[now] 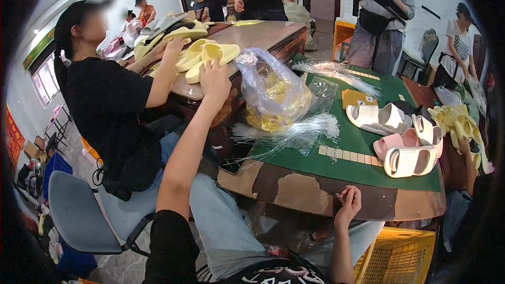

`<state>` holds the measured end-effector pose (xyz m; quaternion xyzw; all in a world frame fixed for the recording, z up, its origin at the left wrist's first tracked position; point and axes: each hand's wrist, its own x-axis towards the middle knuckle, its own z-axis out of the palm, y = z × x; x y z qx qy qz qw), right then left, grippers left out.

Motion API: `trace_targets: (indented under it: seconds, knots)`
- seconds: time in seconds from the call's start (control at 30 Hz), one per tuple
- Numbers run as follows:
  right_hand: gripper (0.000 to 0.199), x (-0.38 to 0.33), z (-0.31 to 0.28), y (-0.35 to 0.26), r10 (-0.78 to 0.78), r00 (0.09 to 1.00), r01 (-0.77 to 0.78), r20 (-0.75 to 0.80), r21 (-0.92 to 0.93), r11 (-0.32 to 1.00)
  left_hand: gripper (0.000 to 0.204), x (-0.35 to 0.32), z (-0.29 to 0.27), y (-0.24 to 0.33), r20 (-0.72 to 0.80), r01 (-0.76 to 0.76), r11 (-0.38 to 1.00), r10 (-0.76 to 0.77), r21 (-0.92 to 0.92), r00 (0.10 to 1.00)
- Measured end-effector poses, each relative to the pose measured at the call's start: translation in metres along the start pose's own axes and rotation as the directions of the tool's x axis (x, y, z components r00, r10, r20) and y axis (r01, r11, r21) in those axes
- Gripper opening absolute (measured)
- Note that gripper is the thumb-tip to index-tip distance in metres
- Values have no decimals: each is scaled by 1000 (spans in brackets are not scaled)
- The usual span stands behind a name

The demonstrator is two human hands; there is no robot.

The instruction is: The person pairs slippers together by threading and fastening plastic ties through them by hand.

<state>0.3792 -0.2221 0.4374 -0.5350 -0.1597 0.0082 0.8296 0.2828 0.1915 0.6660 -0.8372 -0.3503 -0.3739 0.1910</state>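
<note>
My left hand [214, 80] reaches far out to the neighbouring brown table [263, 36] and grips a pale yellow slipper [216, 55] that lies among other yellow slippers [181, 34]. My right hand [349, 204] hangs loosely curled and empty at the near edge of the green-topped table [336, 171]. A clear plastic bag [273, 94] with yellow slippers inside stands between the two tables.
White and pink slippers [402, 142] lie on the green table, with a bundle of clear bags [300, 131] and a row of tiles [347, 155]. A person in black sits at left, hand on the yellow slippers. Others stand behind. A yellow crate [400, 255] sits bottom right.
</note>
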Motion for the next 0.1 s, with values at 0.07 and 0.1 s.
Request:
trace_targets:
  seconds: [0.07, 0.1]
  knots:
    - [18, 0, -2, 0, 4, 1000, -4, 5, 10, 1000, 19, -9, 4, 4, -136, -111, 972, 141, 207, 981]
    - [18, -1, -3, 1, 7, 1000, -7, 8, 7, 1000, 22, -12, 3, 8, -132, -89, 969, 122, 231, 984]
